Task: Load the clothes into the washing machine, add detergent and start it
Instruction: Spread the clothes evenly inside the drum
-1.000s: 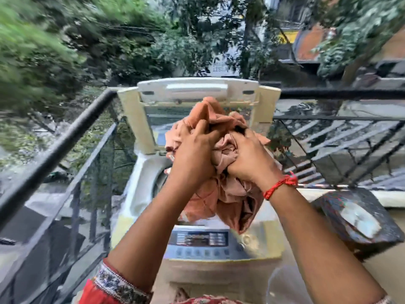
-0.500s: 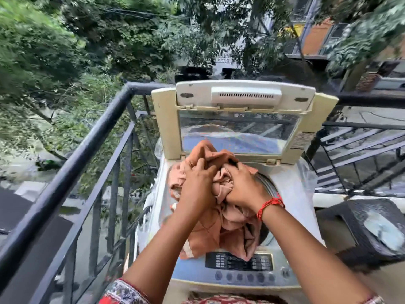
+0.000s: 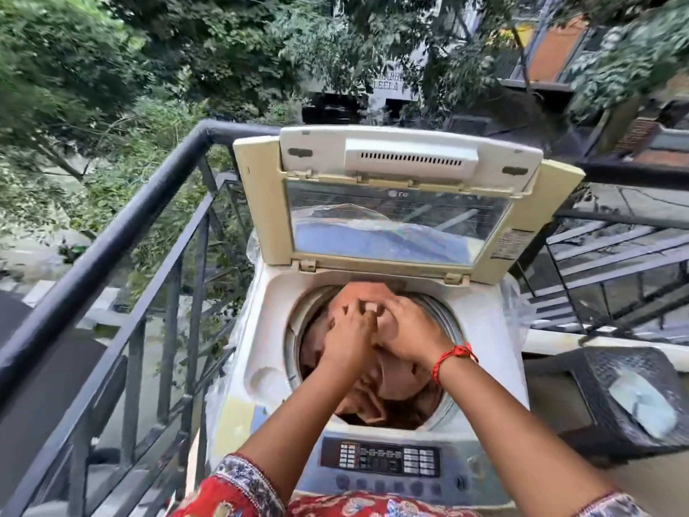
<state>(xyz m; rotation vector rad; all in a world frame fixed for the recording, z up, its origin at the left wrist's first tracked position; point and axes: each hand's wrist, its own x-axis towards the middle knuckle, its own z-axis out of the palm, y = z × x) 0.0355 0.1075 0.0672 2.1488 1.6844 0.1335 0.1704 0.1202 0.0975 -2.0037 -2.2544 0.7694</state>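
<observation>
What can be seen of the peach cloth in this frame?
The cloth is a peach-brown fabric, soft and heavily crumpled into folds. It lies bunched inside the drum of the washer, filling most of the round opening, below the raised lid. The left hand and right hand both press down on its top, fingers curled into the fabric. Its full shape and type cannot be told.

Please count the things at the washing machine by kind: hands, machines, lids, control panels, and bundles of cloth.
Hands: 2, left and right
Washing machine: 1
Lid: 1
Control panel: 1
Cloth bundle: 1
Total: 6
</observation>
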